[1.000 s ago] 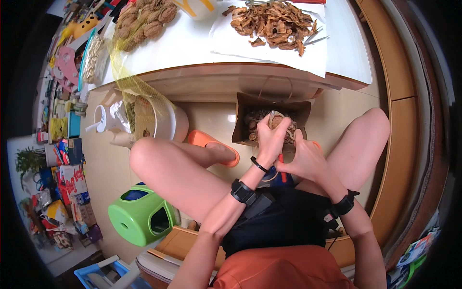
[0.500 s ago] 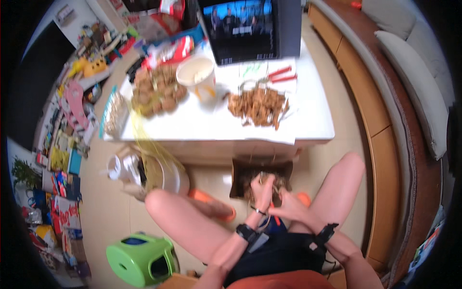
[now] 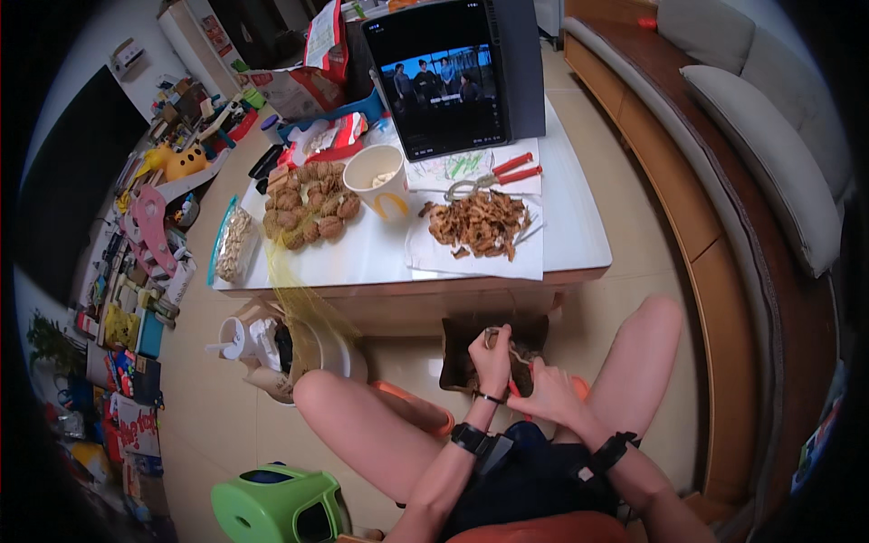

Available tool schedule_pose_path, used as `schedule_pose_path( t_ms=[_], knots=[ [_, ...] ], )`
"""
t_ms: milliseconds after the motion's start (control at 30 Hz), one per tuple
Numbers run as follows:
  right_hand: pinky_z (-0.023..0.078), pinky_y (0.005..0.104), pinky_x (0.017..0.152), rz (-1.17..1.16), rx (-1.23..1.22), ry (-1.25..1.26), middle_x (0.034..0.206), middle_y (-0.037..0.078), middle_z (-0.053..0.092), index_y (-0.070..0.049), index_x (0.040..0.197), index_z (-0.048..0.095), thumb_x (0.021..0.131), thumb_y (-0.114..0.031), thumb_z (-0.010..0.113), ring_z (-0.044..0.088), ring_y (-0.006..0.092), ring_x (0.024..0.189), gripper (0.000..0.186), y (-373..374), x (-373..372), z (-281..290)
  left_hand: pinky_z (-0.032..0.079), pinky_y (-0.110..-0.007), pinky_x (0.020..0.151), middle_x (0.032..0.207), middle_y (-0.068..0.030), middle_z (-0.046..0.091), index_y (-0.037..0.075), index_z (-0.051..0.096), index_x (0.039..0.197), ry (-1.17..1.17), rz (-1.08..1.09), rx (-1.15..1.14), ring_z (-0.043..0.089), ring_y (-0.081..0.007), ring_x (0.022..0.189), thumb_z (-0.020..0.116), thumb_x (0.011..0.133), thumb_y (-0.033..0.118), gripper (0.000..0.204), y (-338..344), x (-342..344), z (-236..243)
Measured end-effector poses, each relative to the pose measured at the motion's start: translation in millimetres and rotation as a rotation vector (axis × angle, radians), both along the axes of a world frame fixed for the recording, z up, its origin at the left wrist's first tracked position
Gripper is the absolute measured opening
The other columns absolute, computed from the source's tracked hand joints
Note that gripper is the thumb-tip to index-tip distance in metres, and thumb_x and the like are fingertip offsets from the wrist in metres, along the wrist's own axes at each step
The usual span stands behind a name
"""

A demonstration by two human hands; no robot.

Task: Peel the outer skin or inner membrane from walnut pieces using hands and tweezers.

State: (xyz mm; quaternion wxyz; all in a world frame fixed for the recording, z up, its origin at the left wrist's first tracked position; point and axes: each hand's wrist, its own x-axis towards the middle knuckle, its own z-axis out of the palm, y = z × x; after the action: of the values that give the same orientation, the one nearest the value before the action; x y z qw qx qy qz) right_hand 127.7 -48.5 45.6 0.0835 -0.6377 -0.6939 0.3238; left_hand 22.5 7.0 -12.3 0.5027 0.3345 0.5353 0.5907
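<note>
My left hand point(image 3: 490, 364) and my right hand point(image 3: 549, 395) are close together above an open dark box point(image 3: 455, 369) on the floor between my knees. My right hand is closed round a red-handled nutcracker point(image 3: 515, 386), partly covered by my fingers. The left one pinches something small and greyish by its fingertips, too hidden to name. Bits of debris lie inside the box. On the white table point(image 3: 380, 258) ahead are walnuts point(image 3: 312, 206) in yellow netting and a heap of brown shell-like pieces point(image 3: 478, 223) on white paper. Behind that heap lies another red-handled nutcracker point(image 3: 493, 177).
A paper cup point(image 3: 378, 181) with pale pieces stands mid-table, before a tablet point(image 3: 444, 81). A bag of pale nuts point(image 3: 235, 244) sits at the left edge. Below are a bin point(image 3: 342, 357) and a green stool point(image 3: 276, 507). A sofa point(image 3: 769, 154) lines the right side.
The view has shifted, showing more of the table's far end. Both hands remain over the box; the left fingertips have risen slightly, and a metal part between the hands shows more clearly.
</note>
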Motion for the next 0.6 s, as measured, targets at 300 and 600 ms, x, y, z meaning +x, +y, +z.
schedule_pose_path(
  t_ms=[300, 600],
  knots=[
    [0.047, 0.0420, 0.063, -0.057, -0.007, 0.197, 0.070, 0.027, 0.056, 0.011, 0.082, 0.050, 0.058, -0.040, 0.065, 0.058, 0.0392, 0.070, 0.058, -5, 6, -5, 0.031, -0.020, 0.041, 0.053, 0.0013, 0.049, 0.003, 0.055, 0.062, 0.058, -0.028, -0.039, 0.043, -0.0054, 0.045, 0.060, 0.077, 0.022, 0.025, 1, 3, -6],
    [0.041, 0.0321, 0.049, -0.194, 0.027, 0.357, 0.058, 0.011, 0.048, 0.002, 0.073, 0.048, 0.062, -0.044, 0.070, 0.054, 0.0202, 0.056, 0.052, 2, 10, 6, 0.029, -0.020, 0.042, 0.058, -0.0004, 0.042, 0.001, 0.055, 0.075, -0.366, -0.409, -0.307, 0.035, -0.0072, 0.045, 0.036, 0.087, 0.047, 0.051, 8, -29, 21]
  ],
)
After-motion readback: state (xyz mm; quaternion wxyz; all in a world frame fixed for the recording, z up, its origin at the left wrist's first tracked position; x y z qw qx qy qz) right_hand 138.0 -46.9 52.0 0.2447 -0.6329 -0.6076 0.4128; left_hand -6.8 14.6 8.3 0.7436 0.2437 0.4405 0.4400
